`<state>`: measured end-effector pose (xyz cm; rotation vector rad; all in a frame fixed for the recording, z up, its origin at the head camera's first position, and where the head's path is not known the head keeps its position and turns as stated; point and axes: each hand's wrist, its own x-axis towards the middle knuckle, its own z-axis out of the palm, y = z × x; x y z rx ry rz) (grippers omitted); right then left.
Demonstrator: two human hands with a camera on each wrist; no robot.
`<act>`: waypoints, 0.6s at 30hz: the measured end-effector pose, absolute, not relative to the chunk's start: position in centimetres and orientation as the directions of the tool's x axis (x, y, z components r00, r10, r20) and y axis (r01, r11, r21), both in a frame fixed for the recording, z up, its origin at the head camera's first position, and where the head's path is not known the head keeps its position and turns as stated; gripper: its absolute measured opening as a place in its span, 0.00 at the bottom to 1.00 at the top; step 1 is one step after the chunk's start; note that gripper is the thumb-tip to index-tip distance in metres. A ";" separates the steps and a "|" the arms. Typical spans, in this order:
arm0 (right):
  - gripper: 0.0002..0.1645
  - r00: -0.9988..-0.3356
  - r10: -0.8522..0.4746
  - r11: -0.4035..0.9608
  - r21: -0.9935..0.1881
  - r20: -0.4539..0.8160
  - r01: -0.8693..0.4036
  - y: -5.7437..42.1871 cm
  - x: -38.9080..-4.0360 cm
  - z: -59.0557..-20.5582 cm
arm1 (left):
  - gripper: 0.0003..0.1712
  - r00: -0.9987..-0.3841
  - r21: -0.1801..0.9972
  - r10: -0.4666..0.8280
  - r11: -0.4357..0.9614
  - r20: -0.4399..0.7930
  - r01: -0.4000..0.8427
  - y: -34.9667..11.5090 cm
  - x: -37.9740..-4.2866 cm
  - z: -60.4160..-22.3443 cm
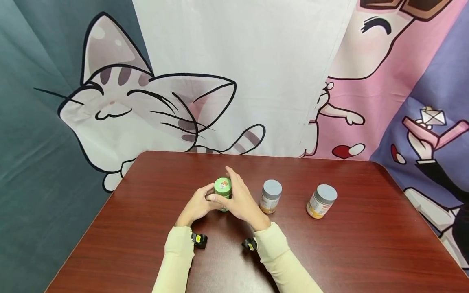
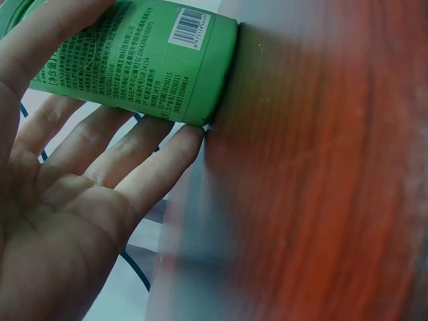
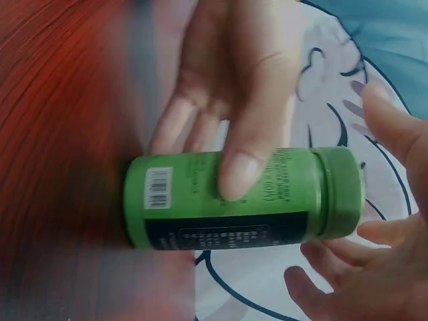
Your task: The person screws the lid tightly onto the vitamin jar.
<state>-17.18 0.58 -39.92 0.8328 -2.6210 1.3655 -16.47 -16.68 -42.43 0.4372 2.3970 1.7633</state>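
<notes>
A green bottle (image 1: 222, 186) with a green screw lid stands upright near the table's middle, its barcode and small print showing in the left wrist view. My left hand (image 1: 199, 205) holds it from the left, the thumb across the label and the fingers behind, as seen in the right wrist view. On the other side, my right hand (image 1: 239, 199) is spread around the lid end. Its thumb (image 3: 391, 127) is apart from the lid, and its fingers lie close by; whether any fingertip touches is unclear.
Two jars with grey lids stand to the right: one jar (image 1: 270, 197) beside my right wrist, the other jar (image 1: 321, 201) farther right. All are on a brown wooden table (image 1: 366, 244). A cartoon-printed cloth (image 1: 242, 49) hangs behind the far edge.
</notes>
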 end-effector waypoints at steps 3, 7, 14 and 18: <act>0.52 -0.843 -0.461 0.413 -0.773 0.278 -0.481 1.0 -17.2 -39.7 | 0.35 -0.953 0.965 0.302 0.243 0.027 0.104 -16.6 -16.3 -42.6; 0.48 -0.831 -0.489 0.374 -0.797 0.264 -0.474 1.3 -17.3 -39.4 | 0.37 -0.953 0.969 0.301 0.228 0.022 0.094 -16.6 -16.4 -42.6; 0.41 -0.826 -0.497 0.372 -0.796 0.265 -0.479 1.4 -17.4 -39.2 | 0.35 -0.948 0.975 0.316 0.198 0.034 0.101 -16.5 -16.4 -42.6; 0.36 -0.848 -0.461 0.419 -0.778 0.262 -0.468 1.2 -17.3 -39.2 | 0.33 -0.946 0.979 0.323 0.184 0.029 0.093 -16.5 -16.6 -42.6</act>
